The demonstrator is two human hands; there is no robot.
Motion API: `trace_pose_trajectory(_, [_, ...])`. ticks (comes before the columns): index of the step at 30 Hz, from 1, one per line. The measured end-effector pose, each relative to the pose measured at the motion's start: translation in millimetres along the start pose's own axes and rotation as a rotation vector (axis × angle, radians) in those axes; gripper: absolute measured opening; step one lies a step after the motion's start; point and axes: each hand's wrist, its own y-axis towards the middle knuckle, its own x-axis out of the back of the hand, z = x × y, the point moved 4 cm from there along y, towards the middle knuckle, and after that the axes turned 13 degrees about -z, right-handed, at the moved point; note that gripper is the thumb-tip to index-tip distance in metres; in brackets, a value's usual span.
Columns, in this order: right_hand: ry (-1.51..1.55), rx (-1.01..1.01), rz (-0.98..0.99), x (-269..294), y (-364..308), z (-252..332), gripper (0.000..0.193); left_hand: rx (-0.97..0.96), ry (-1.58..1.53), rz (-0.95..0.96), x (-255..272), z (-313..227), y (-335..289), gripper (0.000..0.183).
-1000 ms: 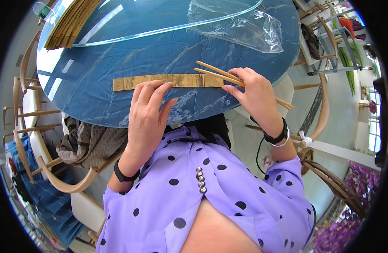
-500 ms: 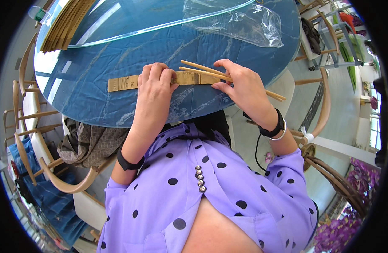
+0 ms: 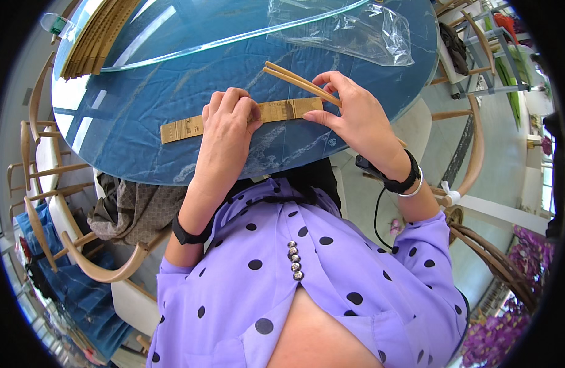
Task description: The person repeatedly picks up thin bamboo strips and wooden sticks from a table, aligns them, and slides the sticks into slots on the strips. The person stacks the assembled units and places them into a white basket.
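Observation:
A long, flat brown paper chopstick sleeve lies slanted near the front edge of the table, its left end lower than its right. My left hand is closed over its middle, fingertips bent down onto the paper and hiding part of it. Between the thumb and fingers of my right hand is a pair of wooden chopsticks. They angle up to the left above the sleeve's right end, their back ends showing behind the wrist. My right thumb tip rests at that end of the sleeve.
The round table has a blue marbled cover. A fanned stack of brown paper sleeves lies at the far left. Beyond my hands, a clear plastic bag sits by a curved glass edge. Wooden chairs surround the table.
The chopsticks have tilted more steeply, and their front tips have swung up, away from the sleeve. The sleeve has turned slightly, its right end rising and its left end dropping.

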Motion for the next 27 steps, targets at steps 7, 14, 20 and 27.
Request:
trace_pose_trajectory(7, [-0.168,0.187,0.055,-14,7,-2,0.053,0.066,-0.038,0.025,0,4,4,0.024])
trace_pose_trajectory(14, [0.156,0.135,-0.110,5,9,1,0.041,-0.068,-0.015,-0.025,5,-3,3,0.009])
trace_pose_trajectory(20, [0.236,-0.098,0.167,5,1,-5,0.025,-0.164,0.056,-0.047,16,-9,10,0.004])
trace_pose_trajectory(27, [0.643,-0.232,0.278,-13,-17,-13,0.023,-0.299,-0.065,-0.010,4,-42,4,0.051])
